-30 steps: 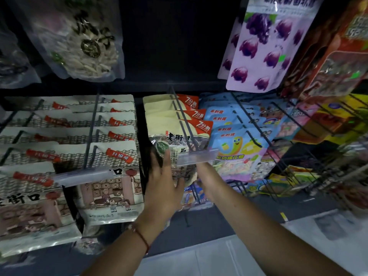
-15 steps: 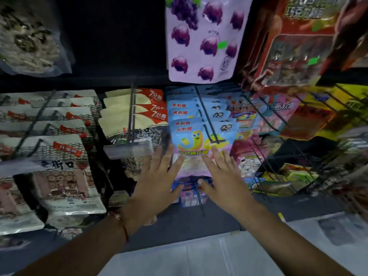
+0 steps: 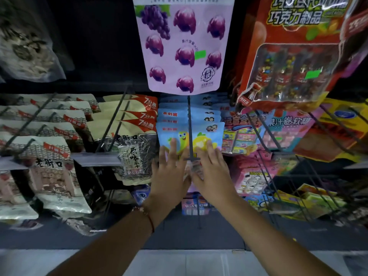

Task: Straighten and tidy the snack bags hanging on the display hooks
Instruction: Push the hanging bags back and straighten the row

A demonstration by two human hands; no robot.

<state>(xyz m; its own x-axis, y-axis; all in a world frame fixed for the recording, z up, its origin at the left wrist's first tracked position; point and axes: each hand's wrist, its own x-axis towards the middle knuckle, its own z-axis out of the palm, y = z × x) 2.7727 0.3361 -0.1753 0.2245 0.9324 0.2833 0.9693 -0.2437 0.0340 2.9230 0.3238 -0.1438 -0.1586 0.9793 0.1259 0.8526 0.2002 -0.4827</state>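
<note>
Both my left hand (image 3: pixel 169 176) and right hand (image 3: pixel 212 174), having shifted from the beige seed packets (image 3: pixel 127 134) a second ago, now press flat-fingered, gripping nothing, on the front light-blue cartoon snack bag (image 3: pixel 189 134) on its black wire hook (image 3: pixel 189 124), so this row is next for squaring.

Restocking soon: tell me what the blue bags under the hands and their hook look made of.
Blue bags: apparently glossy printed plastic film; the front one catches highlights and looks thin and flexible. Hook: seemingly dark-coated metal wire, thin, straight and rigid, matte. Material can't be confirmed by sight.
</note>
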